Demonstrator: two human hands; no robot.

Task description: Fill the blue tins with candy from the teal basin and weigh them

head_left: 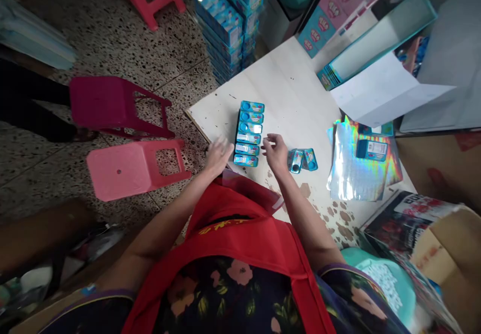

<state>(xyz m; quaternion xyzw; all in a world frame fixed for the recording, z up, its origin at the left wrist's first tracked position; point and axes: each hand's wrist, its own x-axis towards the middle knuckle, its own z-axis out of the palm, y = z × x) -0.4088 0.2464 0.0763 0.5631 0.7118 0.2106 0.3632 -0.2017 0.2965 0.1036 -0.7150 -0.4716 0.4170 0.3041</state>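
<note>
A row of several small blue boxes [248, 132] lies packed side by side on the pale wooden table [293, 98]. My left hand [219, 154] rests at the row's left near end, fingers stretched toward it and blurred. My right hand [275, 151] is on the row's right side, fingers curled, fingertips close to the boxes. Two loose blue boxes [302, 159] lie just right of my right hand. I cannot see anything held in either hand.
Holographic sheets [353, 163] with one blue box [371, 149] on them lie to the right. An open teal carton [376, 38] and white paper [383, 91] sit at the back right. Stacked blue cartons [225, 23] stand beyond the table. Two pink stools [131, 166] stand on the floor left.
</note>
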